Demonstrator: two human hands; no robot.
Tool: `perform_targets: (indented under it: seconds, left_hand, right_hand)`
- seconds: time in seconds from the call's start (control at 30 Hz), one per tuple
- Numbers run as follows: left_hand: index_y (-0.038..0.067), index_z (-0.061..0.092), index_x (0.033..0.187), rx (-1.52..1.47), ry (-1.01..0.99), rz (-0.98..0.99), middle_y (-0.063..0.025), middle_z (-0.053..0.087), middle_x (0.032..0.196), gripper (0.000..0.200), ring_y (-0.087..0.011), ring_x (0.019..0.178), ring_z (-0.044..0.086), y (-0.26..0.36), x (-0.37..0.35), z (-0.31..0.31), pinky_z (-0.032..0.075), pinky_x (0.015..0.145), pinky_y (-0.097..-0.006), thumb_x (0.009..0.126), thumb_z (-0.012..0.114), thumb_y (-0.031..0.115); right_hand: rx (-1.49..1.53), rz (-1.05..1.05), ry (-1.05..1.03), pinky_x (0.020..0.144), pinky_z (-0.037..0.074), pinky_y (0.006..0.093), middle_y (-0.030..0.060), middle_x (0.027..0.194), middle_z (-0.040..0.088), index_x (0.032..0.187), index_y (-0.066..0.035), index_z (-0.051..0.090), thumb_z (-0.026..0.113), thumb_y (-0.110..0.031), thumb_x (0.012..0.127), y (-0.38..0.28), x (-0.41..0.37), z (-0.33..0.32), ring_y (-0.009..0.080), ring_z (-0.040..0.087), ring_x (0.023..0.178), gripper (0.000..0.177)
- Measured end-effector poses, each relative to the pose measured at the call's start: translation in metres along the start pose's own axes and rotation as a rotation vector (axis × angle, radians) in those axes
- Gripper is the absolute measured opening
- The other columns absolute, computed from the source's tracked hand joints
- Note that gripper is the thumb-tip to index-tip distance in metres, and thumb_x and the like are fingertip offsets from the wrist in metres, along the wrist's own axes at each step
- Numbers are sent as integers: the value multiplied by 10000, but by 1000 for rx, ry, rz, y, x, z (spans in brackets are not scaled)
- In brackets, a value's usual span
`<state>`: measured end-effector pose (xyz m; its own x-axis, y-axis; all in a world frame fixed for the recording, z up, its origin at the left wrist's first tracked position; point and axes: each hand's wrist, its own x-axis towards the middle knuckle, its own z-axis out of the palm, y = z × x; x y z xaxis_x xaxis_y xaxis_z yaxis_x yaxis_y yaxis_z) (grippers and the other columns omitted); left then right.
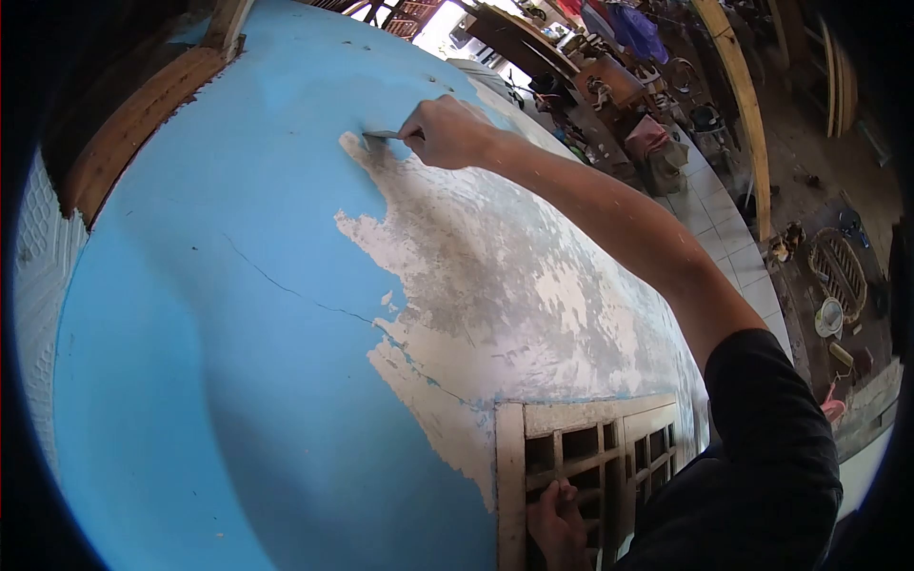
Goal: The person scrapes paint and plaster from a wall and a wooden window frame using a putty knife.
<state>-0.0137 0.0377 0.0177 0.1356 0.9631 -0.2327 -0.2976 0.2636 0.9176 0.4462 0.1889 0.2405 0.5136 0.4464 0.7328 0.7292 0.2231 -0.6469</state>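
Note:
My right hand (447, 133) is closed on a scraper (383, 134). Its thin metal blade points left and meets the wall at the upper edge of a bare patch, while its handle is hidden in my fist. Blue paint (276, 219) covers the wall left of the ragged edge, and rough grey-white plaster (486, 257) shows to its right. Low in the view, my left hand (557, 523) has its fingers curled on a bar of the wooden window grille (564, 466). A thin crack crosses the blue paint and runs on into the plaster.
A brown wooden frame (143, 119) borders the wall at upper left, beside a white patterned panel (43, 314). At right, a wooden post (743, 105) rises near the tiled floor (709, 205). Cluttered household items and a white bucket (829, 316) lie beyond.

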Motion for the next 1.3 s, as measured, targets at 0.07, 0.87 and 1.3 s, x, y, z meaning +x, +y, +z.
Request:
perform_targets:
  seconds: [0.07,0.87,1.3]
  left_hand:
    - [-85,610,977,-3,5,-14,-143,636,859,56,-198,803,609,-1,0,0,521,710,-298,937,598,-47]
    - [43,609,1008,-44,-39,13,-117,639,883,147,-205,817,624,19,-15,36,501,659,-320,912,610,-69]
    - [-71,628,897,26,16,35,-154,649,866,80,-195,805,610,25,-24,42,528,743,-311,951,599,-19]
  right_hand:
    - [-14,26,-29,764,574,428,129,938,758,967,-140,804,580,-87,833,0,4,-4,341,717,894,266]
    - [-20,-115,74,766,588,383,146,932,773,1009,-71,803,643,-76,887,-14,-22,4,295,742,788,201]
    - [38,25,52,803,589,427,130,991,764,1016,-173,809,623,-123,845,-3,-9,12,339,725,902,258]
